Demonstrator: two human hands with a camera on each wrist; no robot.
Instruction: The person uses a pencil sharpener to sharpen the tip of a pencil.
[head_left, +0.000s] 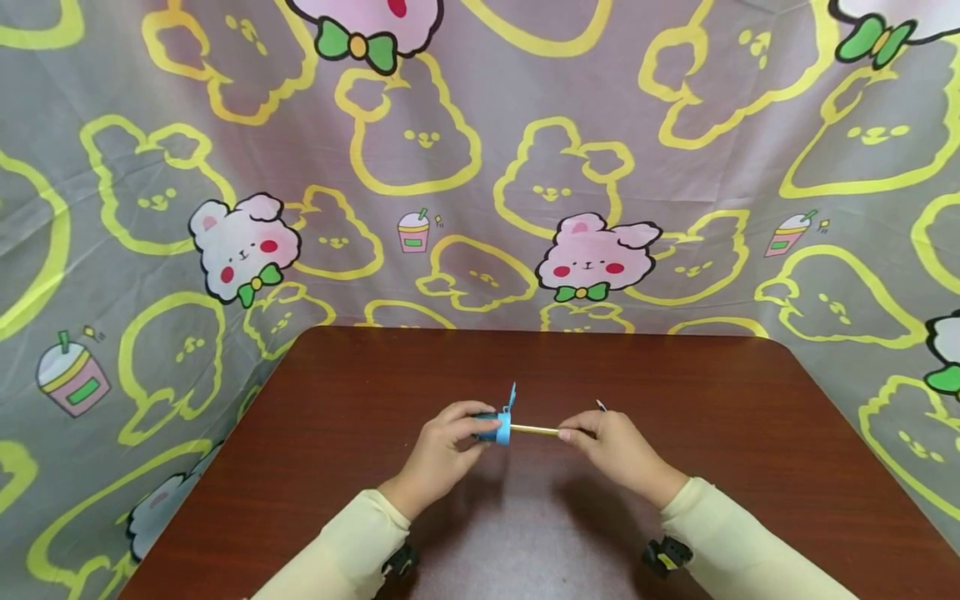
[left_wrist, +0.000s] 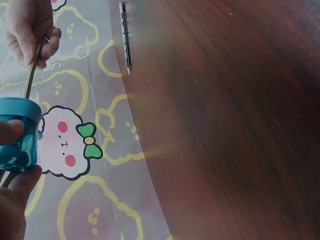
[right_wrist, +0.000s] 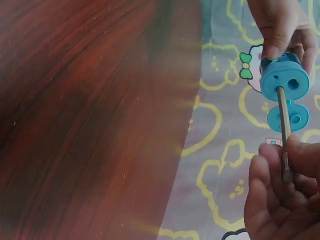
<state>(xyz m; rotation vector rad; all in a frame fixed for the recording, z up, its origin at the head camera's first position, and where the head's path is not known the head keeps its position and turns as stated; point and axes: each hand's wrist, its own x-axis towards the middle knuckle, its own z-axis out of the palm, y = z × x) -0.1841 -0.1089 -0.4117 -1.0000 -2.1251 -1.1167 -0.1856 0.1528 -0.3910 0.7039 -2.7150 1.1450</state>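
My left hand (head_left: 444, 446) grips a blue pencil sharpener (head_left: 504, 428) with a see-through body, thumb and fingers on either side of it. Its flip lid (right_wrist: 288, 118) hangs open on a hinge, and the blue face shows a larger and a smaller hole. A gold pencil (head_left: 534, 430) has one end inside a hole of the sharpener. Between thumb and fingers, my right hand (head_left: 617, 447) pinches the pencil's other end. Both hands are raised over the table, facing each other.
Another pencil (left_wrist: 125, 39), dark and patterned, lies on the brown wooden table (head_left: 375, 375) beyond my right hand, its sharpened tip showing. A grey curtain (head_left: 480, 108) with cartoon rabbits hangs behind the table's far edge and along its sides.
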